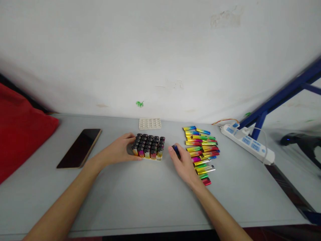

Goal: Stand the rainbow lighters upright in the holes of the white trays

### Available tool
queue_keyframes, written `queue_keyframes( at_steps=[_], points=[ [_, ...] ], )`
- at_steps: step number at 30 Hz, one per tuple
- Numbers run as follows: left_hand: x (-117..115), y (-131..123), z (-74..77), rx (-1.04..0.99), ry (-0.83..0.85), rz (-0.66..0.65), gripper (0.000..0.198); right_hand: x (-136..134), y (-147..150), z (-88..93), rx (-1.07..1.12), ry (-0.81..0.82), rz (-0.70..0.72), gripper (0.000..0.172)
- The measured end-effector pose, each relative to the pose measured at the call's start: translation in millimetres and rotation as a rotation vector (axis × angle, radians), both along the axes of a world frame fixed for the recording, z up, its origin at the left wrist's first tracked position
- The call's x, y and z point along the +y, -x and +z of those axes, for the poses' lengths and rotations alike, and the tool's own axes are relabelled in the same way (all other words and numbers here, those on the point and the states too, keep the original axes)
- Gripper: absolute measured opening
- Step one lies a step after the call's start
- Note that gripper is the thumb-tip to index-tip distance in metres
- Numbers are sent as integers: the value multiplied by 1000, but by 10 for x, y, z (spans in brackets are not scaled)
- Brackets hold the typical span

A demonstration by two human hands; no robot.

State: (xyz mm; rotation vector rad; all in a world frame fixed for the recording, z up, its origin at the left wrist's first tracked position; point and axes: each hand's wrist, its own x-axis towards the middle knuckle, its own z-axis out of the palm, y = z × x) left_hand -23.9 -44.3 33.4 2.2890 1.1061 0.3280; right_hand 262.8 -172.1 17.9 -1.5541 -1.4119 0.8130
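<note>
A tray of upright lighters (149, 146) with black tops and rainbow bodies stands mid-table. My left hand (119, 150) grips the tray's left side, fingers curled around it. My right hand (183, 163) is just right of the tray, closed on a dark blue lighter (176, 150) held at the fingertips. Behind and beside that hand lies a pile of loose metallic rainbow lighters (202, 147), flat on the table.
An empty white tray with holes (149, 123) lies by the wall. A dark phone (79, 147) lies at left, next to a red cloth (20, 130). A white power strip (247, 142) and a blue metal frame (281, 97) are at right.
</note>
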Motion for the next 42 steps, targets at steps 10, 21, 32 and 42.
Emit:
queue_keyframes(
  at_steps=[10,21,32,42],
  points=[
    [-30,-11,22,-30,-10,5,63,-66,-181,44,-423,-180,208,43],
    [-21,5,-6,-41,-14,-8,64,-91,-114,-40,-554,-171,375,22],
    [12,25,-72,-70,-39,-29,62,-31,56,153,-830,2,457,28],
    [39,27,-141,-106,-69,-41,61,811,-340,257,-495,-235,293,21]
  ],
)
